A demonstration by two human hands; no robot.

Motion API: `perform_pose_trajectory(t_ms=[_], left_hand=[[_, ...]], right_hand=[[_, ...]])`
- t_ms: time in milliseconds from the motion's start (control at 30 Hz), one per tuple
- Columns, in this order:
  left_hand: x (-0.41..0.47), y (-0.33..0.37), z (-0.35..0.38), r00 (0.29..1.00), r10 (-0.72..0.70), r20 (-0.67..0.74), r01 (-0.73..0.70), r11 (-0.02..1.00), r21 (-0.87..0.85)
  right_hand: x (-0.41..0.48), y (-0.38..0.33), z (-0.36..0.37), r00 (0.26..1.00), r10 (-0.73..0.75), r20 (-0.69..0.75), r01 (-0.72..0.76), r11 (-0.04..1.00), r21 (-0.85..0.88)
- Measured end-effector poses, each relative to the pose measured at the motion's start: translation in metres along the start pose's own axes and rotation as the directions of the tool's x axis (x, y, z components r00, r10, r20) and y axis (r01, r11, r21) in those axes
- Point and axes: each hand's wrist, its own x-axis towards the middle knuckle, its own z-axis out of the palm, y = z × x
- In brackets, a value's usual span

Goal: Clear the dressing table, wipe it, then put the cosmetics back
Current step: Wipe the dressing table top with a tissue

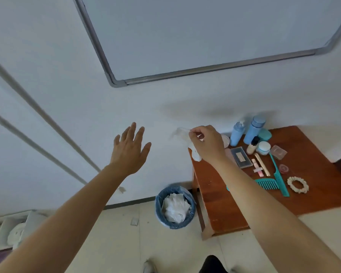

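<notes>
A white wall with a grey-framed whiteboard [205, 36] fills the background, and a reddish-brown wooden table [234, 209] stands against it on the right.

The right hand [207, 144] is held over the table's back left corner. Its thumb and forefinger pinch a crumpled white tissue [182, 133] and the other fingers are curled in. One end of the tissue sticks out to the left of the fingertips and another hangs below the palm. The left hand [129, 152] is raised in front of the wall, well to the left of the table, fingers straight and spread, holding nothing.

Two blue bottles [237, 133] stand at the table's back edge. In front of them lie a white jar [263, 147], a flat dark case [241, 157], two teal combs [279, 174] and a cream scrunchie [297, 185]. On the floor just beside the table's left edge stands a blue-lined bin [159, 209] with white tissues in it.
</notes>
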Motion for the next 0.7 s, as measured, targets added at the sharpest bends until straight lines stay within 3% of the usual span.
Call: perform_pose_trajectory(t_ms=[100,167,267,367,533,700], left_hand=[[0.029,-0.032,0.017,0.995,0.1,0.019,-0.099,0.995,-0.025],[0.044,-0.047,0.039,0.991,0.128,0.035,-0.125,0.99,-0.059],[0.056,-0.062,0.092,0.986,0.116,0.118,-0.103,0.988,-0.111],[0.053,-0.068,0.168,0.969,0.107,0.222,-0.077,0.988,-0.137],[0.02,-0.067,0.32,0.872,0.125,0.474,-0.075,0.99,-0.123],[-0.021,-0.066,0.448,0.782,0.137,0.607,-0.051,0.986,-0.157]], right_hand=[[-0.001,-0.002,0.035,0.99,0.138,-0.038,-0.137,0.99,0.03],[-0.006,0.004,0.062,0.982,0.189,0.012,-0.188,0.982,-0.006],[-0.016,0.026,0.105,0.959,0.278,0.056,-0.275,0.96,-0.059],[-0.027,0.067,0.154,0.927,0.375,0.026,-0.375,0.927,-0.001],[-0.066,0.162,0.25,0.88,0.472,-0.048,-0.463,0.877,0.13],[-0.094,0.254,0.328,0.883,0.465,-0.057,-0.461,0.884,0.077]])
